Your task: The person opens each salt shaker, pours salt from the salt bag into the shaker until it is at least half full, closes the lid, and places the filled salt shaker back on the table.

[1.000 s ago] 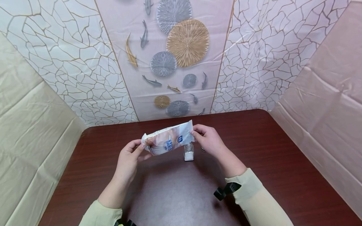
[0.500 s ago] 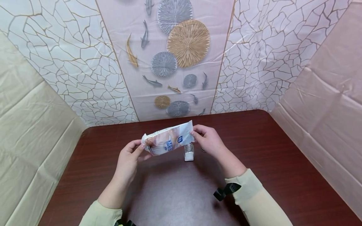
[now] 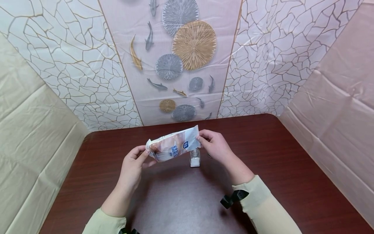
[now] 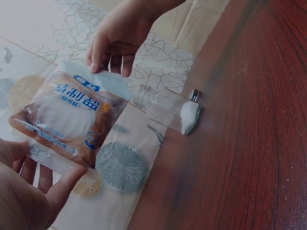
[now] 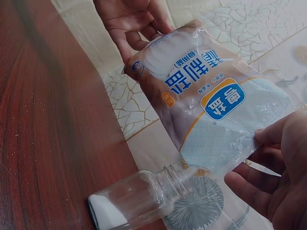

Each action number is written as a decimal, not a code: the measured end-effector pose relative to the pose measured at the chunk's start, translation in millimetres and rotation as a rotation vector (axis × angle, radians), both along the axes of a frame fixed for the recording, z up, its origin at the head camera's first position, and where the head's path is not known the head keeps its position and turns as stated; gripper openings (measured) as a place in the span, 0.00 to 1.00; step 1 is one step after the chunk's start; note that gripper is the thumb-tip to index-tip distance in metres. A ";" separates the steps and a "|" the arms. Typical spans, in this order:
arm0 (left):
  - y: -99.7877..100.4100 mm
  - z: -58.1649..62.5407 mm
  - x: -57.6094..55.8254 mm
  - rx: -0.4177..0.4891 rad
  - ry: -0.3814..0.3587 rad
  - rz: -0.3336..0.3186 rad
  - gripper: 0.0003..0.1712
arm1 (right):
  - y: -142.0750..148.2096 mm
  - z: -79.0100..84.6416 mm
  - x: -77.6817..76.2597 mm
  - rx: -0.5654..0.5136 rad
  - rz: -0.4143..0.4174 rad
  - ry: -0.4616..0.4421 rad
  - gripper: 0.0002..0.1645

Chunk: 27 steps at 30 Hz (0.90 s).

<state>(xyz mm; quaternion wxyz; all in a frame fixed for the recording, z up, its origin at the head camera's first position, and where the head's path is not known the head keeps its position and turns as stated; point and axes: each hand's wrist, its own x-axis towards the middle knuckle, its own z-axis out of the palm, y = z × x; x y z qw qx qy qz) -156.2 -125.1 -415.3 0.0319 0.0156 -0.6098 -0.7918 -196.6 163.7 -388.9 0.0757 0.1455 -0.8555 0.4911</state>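
A printed plastic bag of salt [image 3: 173,146] is held above the table between both hands, tilted with its right end higher in the head view. My left hand [image 3: 132,167] grips the brown-printed end, thumb in front. At the pale blue end, my right hand [image 3: 217,144] pinches the edge between thumb and fingers. Just below that end stands an upright, uncapped glass jar [image 3: 195,160] with a layer of white salt [image 5: 106,211] at its bottom. In the right wrist view, a corner of the bag comes right at the mouth of the jar.
A small metallic lid [image 4: 194,95] lies behind the jar, mostly hidden by my right hand in the head view. White grains are scattered over the dark red-brown table [image 4: 249,143]. Patterned cloth [image 3: 181,65] hangs along the back, with plain cloth at both sides.
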 end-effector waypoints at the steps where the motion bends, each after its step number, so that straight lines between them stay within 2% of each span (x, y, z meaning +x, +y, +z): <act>1: 0.0 0.0 0.0 0.002 0.001 -0.001 0.06 | -0.1 0.0 0.0 -0.001 0.000 0.000 0.07; 27: 1.4 3.1 1.5 -0.007 -0.002 -0.005 0.06 | 0.6 0.0 0.2 -0.009 -0.011 -0.013 0.07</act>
